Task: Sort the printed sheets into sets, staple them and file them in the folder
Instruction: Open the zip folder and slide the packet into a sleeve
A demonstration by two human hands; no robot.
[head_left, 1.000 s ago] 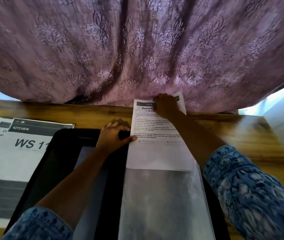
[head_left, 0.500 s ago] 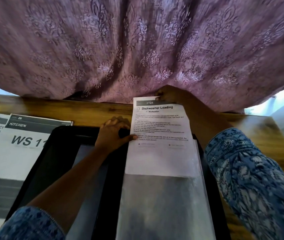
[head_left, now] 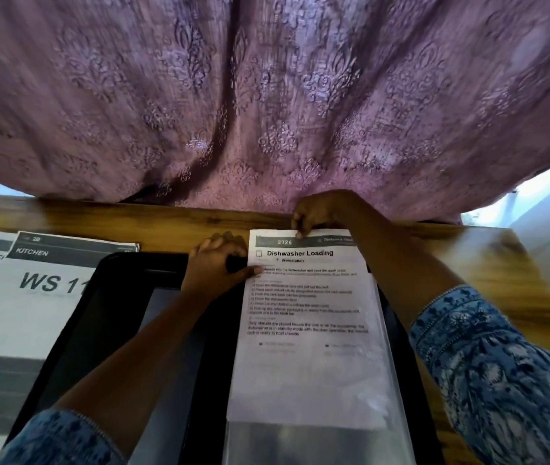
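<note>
**A:** Head view first. What can you read from there?

**B:** I can read the printed sheet [head_left: 307,297]. It says "2726" in a dark bar, then "Dishwasher Loading" in big letters, and "Workstation" under that. The small lines below are too blurry for me.

**A:** Any other words?

**B:** Yes. On the left pile [head_left: 38,297] I read "2B", "KITCHEN" and a big "WS 11". A page under it shows "Retur", cut off.

**A:** Which way does the printed sheet point?

**B:** Its long side runs straight away from me, toward the purple curtain [head_left: 267,95]. The heading is at the far end, right way up for me. It lies on the right half of the open black folder [head_left: 126,297] on the wooden table [head_left: 179,226]. Its near part looks tucked in a clear pocket [head_left: 317,444].

**A:** And the hands?

**B:** I see the right hand [head_left: 320,213] pinching the sheet's far edge. The left hand [head_left: 216,263] has curled fingers gripping the folder's far edge, with its thumb tip on the sheet's left side.
</note>
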